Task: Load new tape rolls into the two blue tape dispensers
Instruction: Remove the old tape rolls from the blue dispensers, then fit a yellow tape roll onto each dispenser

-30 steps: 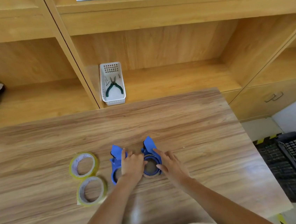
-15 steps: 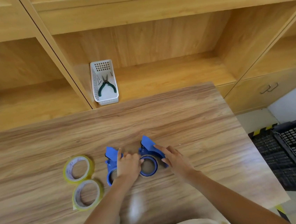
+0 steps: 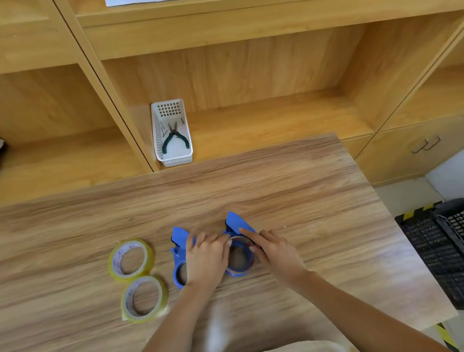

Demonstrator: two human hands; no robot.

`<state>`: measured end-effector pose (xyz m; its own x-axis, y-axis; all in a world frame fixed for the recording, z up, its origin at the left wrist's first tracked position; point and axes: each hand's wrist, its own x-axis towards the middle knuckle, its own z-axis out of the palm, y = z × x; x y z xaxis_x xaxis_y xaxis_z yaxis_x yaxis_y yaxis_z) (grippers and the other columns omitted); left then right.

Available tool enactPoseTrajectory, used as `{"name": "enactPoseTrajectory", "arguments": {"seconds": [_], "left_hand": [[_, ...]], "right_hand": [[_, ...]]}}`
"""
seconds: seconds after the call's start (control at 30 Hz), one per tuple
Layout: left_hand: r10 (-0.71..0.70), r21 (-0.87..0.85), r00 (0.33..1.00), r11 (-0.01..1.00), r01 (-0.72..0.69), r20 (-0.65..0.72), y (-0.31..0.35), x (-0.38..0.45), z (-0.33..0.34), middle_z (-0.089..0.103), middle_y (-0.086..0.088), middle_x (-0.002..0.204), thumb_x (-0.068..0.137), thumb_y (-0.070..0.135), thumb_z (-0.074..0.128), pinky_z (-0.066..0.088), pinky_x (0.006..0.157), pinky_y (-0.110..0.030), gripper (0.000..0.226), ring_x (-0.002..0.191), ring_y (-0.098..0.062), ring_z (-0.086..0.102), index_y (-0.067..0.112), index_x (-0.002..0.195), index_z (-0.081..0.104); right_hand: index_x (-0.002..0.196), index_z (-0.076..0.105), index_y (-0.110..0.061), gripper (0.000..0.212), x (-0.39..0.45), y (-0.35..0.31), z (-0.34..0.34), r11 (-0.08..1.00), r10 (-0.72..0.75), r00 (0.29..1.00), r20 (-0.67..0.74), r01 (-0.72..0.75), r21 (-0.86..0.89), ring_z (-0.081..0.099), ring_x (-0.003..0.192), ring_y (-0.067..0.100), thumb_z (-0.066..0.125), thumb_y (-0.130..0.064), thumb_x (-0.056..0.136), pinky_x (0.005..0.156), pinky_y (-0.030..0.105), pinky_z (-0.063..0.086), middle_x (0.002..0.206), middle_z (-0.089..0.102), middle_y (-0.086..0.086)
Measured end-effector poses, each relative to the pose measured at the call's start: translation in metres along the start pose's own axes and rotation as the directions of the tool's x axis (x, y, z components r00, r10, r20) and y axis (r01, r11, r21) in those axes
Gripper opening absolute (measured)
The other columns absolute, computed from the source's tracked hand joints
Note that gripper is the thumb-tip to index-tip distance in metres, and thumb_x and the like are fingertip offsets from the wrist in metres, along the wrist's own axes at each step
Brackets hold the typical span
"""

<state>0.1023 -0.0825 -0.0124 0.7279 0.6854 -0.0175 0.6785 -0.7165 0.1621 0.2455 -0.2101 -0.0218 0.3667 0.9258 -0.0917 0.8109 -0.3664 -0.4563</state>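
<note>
Two yellow tape rolls (image 3: pixel 131 259) lie unloaded toward the desk (image 3: pixel 297 186) near edge; the right-hand dispenser (image 3: pixel 240 249) is pinched by the left hand (image 3: pixel 205 260) and right hand (image 3: pixel 276 250), the left-hand dispenser (image 3: pixel 179 256) untouched.

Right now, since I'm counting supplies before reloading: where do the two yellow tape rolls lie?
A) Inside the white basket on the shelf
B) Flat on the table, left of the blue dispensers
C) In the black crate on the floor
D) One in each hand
B: both yellow tape rolls lie flat on the table, left of the blue dispensers, untouched by either hand.
</note>
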Motion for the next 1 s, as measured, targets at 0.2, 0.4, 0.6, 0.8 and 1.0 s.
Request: {"name": "enactPoseTrajectory", "arguments": {"seconds": [0.2,0.4,0.6,0.8,1.0], "left_hand": [[-0.037,-0.075,0.96,0.997,0.016,-0.277,-0.024,-0.043,-0.022,0.07,0.007,0.076,0.087,0.037,0.053,0.042,0.094,-0.04,0.023,0.083,-0.022,0.064,0.026,0.096,0.071],[-0.222,-0.108,0.938,0.974,0.201,-0.265,-0.067,-0.108,-0.037,0.073,0.002,0.081,0.088,0.041,0.048,0.04,0.079,-0.036,0.028,0.084,-0.026,0.066,0.023,0.096,0.068],[-0.408,-0.217,0.902,0.902,0.373,-0.144,-0.101,-0.173,-0.026,0.068,0.002,0.069,0.087,0.045,0.041,0.039,0.083,-0.034,0.028,0.072,-0.027,0.067,0.025,0.088,0.06],[-0.452,-0.321,0.891,0.849,0.42,-0.031,-0.117,-0.2,-0.005,0.067,0.007,0.069,0.088,0.049,0.037,0.043,0.087,-0.036,0.024,0.076,-0.021,0.068,0.03,0.09,0.051],[-0.443,-0.357,0.896,0.833,0.423,0.028,-0.116,-0.201,0.001,0.068,0.011,0.077,0.091,0.064,0.023,0.049,0.087,-0.04,0.043,0.079,-0.019,0.067,0.033,0.094,0.054]], "right_hand": [[0.139,0.049,-0.028,0.038,-0.006,-0.032,-0.002,0.986,-0.116,0.992,-0.057,0.122,0.117,0.056,0.11,0.02,0.05,-0.031,0.101,0.089,0.036,0.048,0.119,0.066,-0.005],[0.116,0.057,-0.02,0.021,-0.006,-0.087,0.02,0.939,-0.323,0.946,0.008,0.319,0.131,0.063,0.094,0.023,0.054,-0.03,0.097,0.076,0.038,0.051,0.1,0.071,0.001],[0.091,0.058,-0.014,0.01,-0.016,-0.141,0.05,0.894,-0.447,0.886,0.121,0.448,0.022,0.067,0.075,0.031,0.061,-0.024,0.088,0.068,0.038,0.048,0.078,0.071,0.006],[0.098,0.053,-0.017,0.015,-0.029,-0.159,0.067,0.895,-0.429,0.867,0.252,0.446,-0.013,0.068,0.085,0.033,0.049,-0.028,0.089,0.076,0.04,0.046,0.089,0.075,0.008],[0.116,0.047,-0.024,0.02,-0.028,-0.156,0.062,0.902,-0.414,0.857,0.306,0.43,0.017,0.066,0.098,0.032,0.049,-0.032,0.097,0.087,0.042,0.044,0.105,0.075,0.004]]}}
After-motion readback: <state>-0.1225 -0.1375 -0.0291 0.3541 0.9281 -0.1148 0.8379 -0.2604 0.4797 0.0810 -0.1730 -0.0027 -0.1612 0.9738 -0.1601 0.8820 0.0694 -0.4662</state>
